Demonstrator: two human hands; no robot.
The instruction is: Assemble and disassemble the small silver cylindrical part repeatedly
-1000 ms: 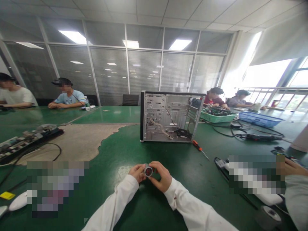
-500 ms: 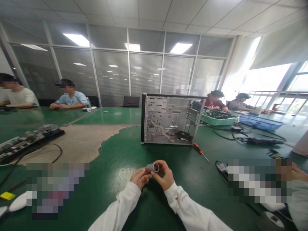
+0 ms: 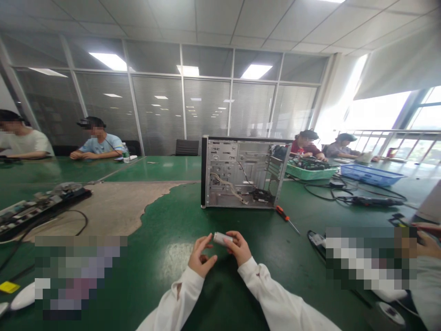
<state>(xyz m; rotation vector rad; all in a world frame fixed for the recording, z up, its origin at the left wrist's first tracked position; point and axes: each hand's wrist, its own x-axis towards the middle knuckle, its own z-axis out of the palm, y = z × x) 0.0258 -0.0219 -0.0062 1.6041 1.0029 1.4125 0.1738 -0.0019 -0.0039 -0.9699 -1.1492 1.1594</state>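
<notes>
A small grey cylinder (image 3: 221, 238) is held up over the green tabletop (image 3: 165, 220), pinched in the right hand (image 3: 240, 249), with the left hand (image 3: 200, 258) spread open just beside its end, contact impossible to tell. Beyond it, an open-sided computer case (image 3: 250, 172) is seen standing, an orange-handled screwdriver (image 3: 283, 213) laid beside its corner.

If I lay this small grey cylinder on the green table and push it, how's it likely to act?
The cylinder would probably roll, given its rounded side. It may also slide a little, since the table looks glossy. It's likely fairly light, as the right hand holds it with just the fingers.
</notes>
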